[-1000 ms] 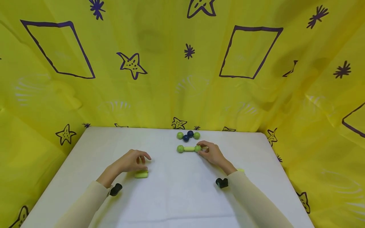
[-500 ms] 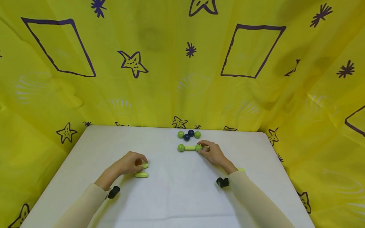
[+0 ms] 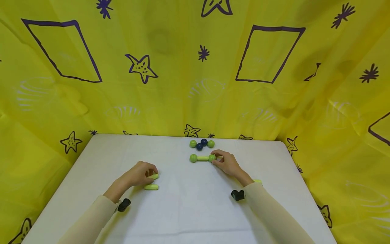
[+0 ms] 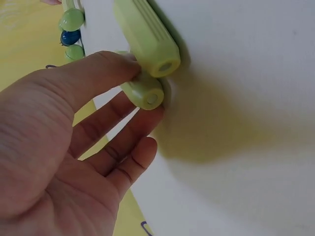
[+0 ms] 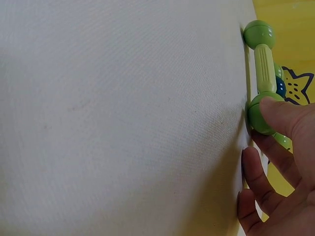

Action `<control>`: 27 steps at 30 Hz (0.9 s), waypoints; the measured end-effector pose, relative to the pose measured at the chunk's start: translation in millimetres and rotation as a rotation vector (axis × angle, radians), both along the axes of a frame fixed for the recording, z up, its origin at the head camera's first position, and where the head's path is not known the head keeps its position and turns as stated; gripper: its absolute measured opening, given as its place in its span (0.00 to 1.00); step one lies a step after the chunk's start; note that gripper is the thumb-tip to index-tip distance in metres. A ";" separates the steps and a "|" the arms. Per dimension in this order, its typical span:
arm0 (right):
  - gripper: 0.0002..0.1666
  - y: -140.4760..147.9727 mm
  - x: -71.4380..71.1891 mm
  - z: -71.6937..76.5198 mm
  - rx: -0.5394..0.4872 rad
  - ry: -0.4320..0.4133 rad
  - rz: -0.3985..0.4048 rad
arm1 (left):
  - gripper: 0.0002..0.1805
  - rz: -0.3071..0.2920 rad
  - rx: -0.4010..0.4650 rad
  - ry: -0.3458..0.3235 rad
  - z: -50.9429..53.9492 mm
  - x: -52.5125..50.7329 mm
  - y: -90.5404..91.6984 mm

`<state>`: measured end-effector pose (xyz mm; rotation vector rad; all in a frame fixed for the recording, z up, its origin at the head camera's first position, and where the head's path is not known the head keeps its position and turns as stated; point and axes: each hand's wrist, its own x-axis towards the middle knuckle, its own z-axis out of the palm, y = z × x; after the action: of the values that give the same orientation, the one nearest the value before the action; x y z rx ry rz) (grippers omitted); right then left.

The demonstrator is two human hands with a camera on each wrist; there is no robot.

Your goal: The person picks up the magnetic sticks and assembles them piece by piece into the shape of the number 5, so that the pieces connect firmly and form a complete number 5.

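Note:
My left hand (image 3: 138, 174) pinches a light green magnetic rod (image 4: 142, 93) between thumb and fingers, just over the white tabletop or on it; I cannot tell which. A second rod (image 3: 151, 187) lies beside it, nearer my body, and shows large in the left wrist view. Farther right, my right hand (image 3: 226, 163) holds a green ball (image 5: 261, 117) with its thumb and a finger. That ball sits at one end of another light green rod (image 5: 265, 68), whose other end bears a second green ball (image 5: 259, 34). Together they form a dumbbell shape lying on the table.
Behind the dumbbell shape, two dark blue balls (image 3: 199, 146) stand between two green balls (image 3: 193, 144). One more rod (image 3: 257, 181) shows partly behind the right sleeve. A yellow patterned curtain (image 3: 170, 101) borders the white table (image 3: 189, 210) at back and sides.
My left thumb and fingers have come together on the far rod, which now tilts slightly. My right hand stays on the green ball, and the dumbbell shape keeps its place.

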<state>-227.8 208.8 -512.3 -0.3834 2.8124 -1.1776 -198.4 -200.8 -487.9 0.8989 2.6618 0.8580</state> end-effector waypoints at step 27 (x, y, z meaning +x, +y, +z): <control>0.20 -0.8 0.6 1.1 -0.007 0.030 0.007 | 0.10 0.061 0.423 -0.097 30.6 -3.7 54.0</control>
<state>-227.2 208.1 -511.2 -0.4141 2.8311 -1.1907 -202.1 -146.8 -457.3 0.8342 2.4766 1.4754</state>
